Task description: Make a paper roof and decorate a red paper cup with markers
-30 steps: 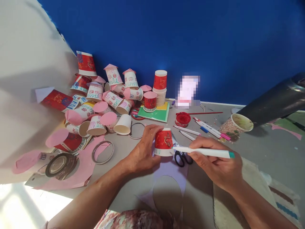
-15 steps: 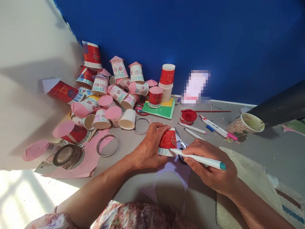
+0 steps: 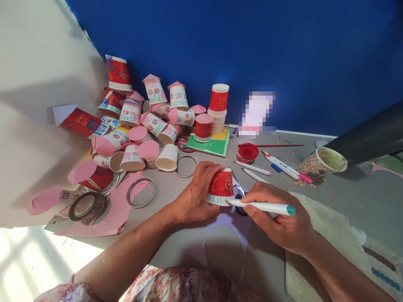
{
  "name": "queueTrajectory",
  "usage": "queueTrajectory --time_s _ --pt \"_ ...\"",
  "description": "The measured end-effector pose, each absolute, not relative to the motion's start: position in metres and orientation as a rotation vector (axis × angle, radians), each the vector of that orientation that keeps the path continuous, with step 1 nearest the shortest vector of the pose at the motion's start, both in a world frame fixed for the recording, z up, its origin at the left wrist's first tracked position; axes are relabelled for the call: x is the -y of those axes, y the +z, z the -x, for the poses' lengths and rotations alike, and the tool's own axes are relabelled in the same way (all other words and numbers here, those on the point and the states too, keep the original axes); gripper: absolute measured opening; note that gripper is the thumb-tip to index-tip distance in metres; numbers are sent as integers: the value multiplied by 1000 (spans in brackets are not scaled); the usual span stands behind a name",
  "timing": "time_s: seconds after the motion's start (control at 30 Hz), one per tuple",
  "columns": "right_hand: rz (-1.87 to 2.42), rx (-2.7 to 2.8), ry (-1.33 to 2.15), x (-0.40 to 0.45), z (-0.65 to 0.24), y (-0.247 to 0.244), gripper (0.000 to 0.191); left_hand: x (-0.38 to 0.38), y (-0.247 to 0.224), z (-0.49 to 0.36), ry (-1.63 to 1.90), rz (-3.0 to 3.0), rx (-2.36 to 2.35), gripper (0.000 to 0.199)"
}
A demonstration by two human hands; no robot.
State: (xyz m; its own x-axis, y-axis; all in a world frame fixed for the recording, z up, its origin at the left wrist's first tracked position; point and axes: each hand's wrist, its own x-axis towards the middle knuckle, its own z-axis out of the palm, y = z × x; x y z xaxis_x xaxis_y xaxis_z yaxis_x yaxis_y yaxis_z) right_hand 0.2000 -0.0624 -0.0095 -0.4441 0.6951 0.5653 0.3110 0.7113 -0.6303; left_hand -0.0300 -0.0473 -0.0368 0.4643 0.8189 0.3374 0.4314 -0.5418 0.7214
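My left hand point(image 3: 198, 197) is closed around a red and white paper cup point(image 3: 222, 184), which stands rim down and tilted a little. Green zigzag lines run along the white band at its lower edge. In my right hand point(image 3: 277, 218) is a white marker pen point(image 3: 261, 206) with a green end, its tip touching that band near the right side of the cup. Partly hidden behind the cup and my right hand lies a pair of scissors point(image 3: 239, 191). Under my hands is a sheet of purple paper point(image 3: 228, 220), with a round hole cut out of it.
Decorated paper cups point(image 3: 130, 157) with pink paper roofs are heaped at the left. Tape rolls point(image 3: 141, 193) and pink paper point(image 3: 110, 220) lie before them. Beyond my hands are a cup stack point(image 3: 218, 105), a red paint jar point(image 3: 247, 153), several markers point(image 3: 280, 165) and a patterned cup point(image 3: 324, 163).
The marker tip has moved slightly right along the cup's lower band, and more green zigzag strokes show there. My left hand still holds the cup. The view has shifted slightly.
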Motion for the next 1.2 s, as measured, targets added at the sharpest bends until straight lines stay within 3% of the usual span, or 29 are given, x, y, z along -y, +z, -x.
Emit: queueTrajectory --time_s 1.2 --pt "834 1902 682 54 -218 -3 12 44 -48 30 1060 -1603 -812 90"
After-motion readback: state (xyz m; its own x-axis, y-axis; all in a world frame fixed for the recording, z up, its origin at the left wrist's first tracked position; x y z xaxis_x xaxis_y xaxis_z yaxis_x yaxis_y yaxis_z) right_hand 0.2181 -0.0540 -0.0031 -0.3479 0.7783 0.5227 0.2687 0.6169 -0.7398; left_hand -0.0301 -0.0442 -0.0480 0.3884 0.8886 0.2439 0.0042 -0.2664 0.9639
